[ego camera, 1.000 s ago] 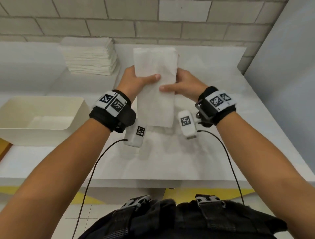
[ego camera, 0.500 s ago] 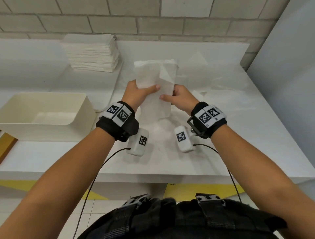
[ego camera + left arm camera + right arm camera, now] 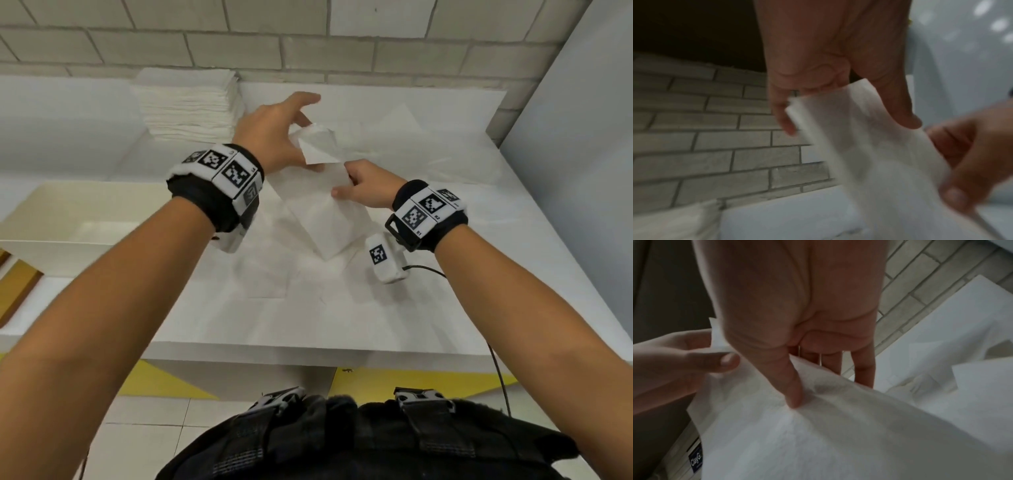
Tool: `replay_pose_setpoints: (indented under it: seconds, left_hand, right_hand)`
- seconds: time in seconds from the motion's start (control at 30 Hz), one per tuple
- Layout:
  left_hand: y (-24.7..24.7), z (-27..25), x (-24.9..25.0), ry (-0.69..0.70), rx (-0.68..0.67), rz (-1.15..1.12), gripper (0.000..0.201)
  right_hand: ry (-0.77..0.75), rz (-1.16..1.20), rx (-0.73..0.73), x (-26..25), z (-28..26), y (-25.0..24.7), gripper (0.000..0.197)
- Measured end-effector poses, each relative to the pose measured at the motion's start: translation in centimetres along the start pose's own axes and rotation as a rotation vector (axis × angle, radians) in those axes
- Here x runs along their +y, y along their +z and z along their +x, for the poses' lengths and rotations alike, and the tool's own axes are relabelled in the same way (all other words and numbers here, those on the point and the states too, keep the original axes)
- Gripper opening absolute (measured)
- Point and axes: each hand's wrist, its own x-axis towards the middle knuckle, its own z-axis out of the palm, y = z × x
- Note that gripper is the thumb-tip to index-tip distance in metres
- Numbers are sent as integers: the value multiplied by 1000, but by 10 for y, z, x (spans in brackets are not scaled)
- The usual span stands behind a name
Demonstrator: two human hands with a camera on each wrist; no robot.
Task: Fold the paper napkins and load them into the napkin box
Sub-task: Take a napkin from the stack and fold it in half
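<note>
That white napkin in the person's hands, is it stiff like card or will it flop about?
Probably floppy: the napkin sags and creases between the left hand and right hand. Likely very light, since a fingertip pinch holds it. It may tear if tugged.

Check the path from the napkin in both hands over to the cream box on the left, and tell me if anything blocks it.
Nothing visible blocks it. The white paper napkin, pinched by the left hand and right hand, sits right of the open cream rectangular napkin box. Only bare white tabletop lies between; the stack of white napkins sits farther back.
</note>
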Motion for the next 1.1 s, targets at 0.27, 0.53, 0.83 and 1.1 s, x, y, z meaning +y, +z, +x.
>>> replay_pose_setpoints:
  seconds: [0.27,0.53,0.83,1.1]
  left_hand:
    - [-2,9,-6,-69,59,-394,15]
    - [19,-19,-44,-79,-157,-403,25]
    - [72,-42,-61,-18,-342,73,57]
    - [66,-32,-58,-64,-149,-55,51]
  right_hand:
    - [-40,13,-48,-3,-2,-10,26]
    - [52,-84,189,36,-9,-32,23]
    - [121,-98,200,64,-17,-5,18]
    - [175,14,240,61,-13,-12,22]
